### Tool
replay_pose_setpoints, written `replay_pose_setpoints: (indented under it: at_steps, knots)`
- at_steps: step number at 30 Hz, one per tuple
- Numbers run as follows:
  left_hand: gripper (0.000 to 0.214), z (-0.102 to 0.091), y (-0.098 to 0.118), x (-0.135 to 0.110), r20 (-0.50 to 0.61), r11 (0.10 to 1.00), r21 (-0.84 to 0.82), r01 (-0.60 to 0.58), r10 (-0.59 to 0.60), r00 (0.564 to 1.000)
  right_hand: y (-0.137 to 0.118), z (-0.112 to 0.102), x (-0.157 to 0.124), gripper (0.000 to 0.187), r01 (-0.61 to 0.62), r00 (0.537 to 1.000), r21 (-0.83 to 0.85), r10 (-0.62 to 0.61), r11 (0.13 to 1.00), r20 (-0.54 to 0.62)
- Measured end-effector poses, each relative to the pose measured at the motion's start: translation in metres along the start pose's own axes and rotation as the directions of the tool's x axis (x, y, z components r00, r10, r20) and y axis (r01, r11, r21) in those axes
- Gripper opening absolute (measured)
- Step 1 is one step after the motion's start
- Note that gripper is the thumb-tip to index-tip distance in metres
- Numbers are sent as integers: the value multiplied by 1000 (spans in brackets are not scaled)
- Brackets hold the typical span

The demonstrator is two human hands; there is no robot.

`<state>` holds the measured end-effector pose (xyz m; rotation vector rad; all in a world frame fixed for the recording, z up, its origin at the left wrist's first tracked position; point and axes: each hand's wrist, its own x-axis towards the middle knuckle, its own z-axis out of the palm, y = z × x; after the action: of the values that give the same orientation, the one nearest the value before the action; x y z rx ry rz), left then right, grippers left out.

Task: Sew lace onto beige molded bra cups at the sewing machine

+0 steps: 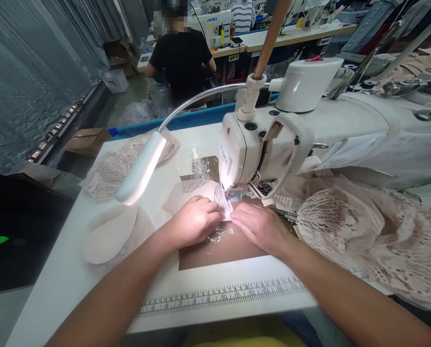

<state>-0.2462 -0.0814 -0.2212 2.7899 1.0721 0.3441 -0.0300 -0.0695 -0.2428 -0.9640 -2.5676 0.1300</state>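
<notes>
A pale pink lace fabric piece [222,201] lies under the needle area of a white sewing machine [237,149]. My left hand [198,219] has its fingers closed on the fabric's left side, just in front of the presser foot. On the right side, my right hand [260,225] pinches the fabric's near edge, close to the other hand. Beneath both hands is a brown sheet [215,255] on the table. Black-handled metal scissors or snips [286,215] lie beside my right hand, partly hidden. The fingertips are partly hidden by the hands themselves.
A lit lamp [143,168] on a bendable neck hangs over the table's left. Lace pieces [110,168] and rounded beige cups [110,238] lie at left. A large lace heap [367,231] lies right. A printed ruler [222,296] runs along the front. A person [181,62] sits beyond.
</notes>
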Motion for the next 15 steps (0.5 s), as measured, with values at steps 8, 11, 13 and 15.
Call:
replay_pose_setpoints:
  at_steps: [8,11,13,15]
  knots:
    - [35,-3,9,2,36,996,80,-34,31,999,-1,-5,-6,24,102,995,-43,-102,994,-2]
    - [35,1,10,2,21,996,92,16,-18,1000,-2,-7,-7,25,105,994,-41,-106,994,-3]
    - [35,3,10,1,19,995,94,32,-33,999,-2,-7,-7,25,97,995,-49,-97,994,7]
    - [35,3,8,2,25,994,97,40,-42,999,-2,-6,-6,27,81,997,-64,-80,995,15]
